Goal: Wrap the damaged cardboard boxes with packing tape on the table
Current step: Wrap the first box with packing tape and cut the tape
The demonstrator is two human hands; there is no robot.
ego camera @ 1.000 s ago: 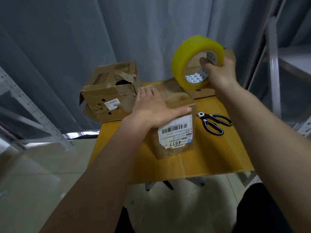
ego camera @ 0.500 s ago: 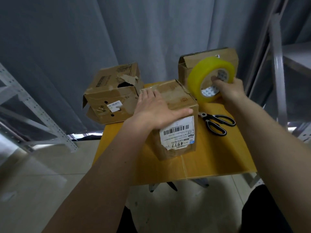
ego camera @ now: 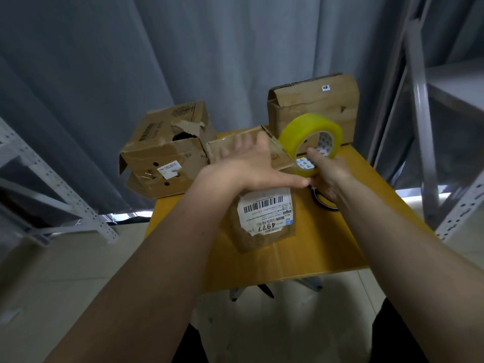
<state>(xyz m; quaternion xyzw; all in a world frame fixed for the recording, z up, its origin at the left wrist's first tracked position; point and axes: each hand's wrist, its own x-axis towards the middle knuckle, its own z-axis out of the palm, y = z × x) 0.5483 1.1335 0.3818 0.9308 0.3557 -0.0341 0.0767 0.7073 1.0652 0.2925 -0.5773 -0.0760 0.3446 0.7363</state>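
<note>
A small cardboard box (ego camera: 264, 218) with a white barcode label stands in the middle of the yellow table (ego camera: 327, 247). My left hand (ego camera: 248, 166) lies flat on its top, fingers straight, thumb pointing right. My right hand (ego camera: 327, 176) grips a yellow roll of packing tape (ego camera: 309, 137) through its core, just off the box's right top edge and close to my left thumb. A torn cardboard box (ego camera: 167, 150) sits at the table's back left, and a third box (ego camera: 311, 108) stands at the back right behind the roll.
Scissors (ego camera: 324, 203) lie on the table right of the labelled box, mostly hidden under my right wrist. Grey curtains hang behind the table. Metal shelving (ego camera: 424, 127) stands close on the right, and a slotted metal rack (ego camera: 52, 195) on the left.
My right hand has brought the tape roll down and leftward from above the back box to the labelled box's right edge. My left hand stays on the box top.
</note>
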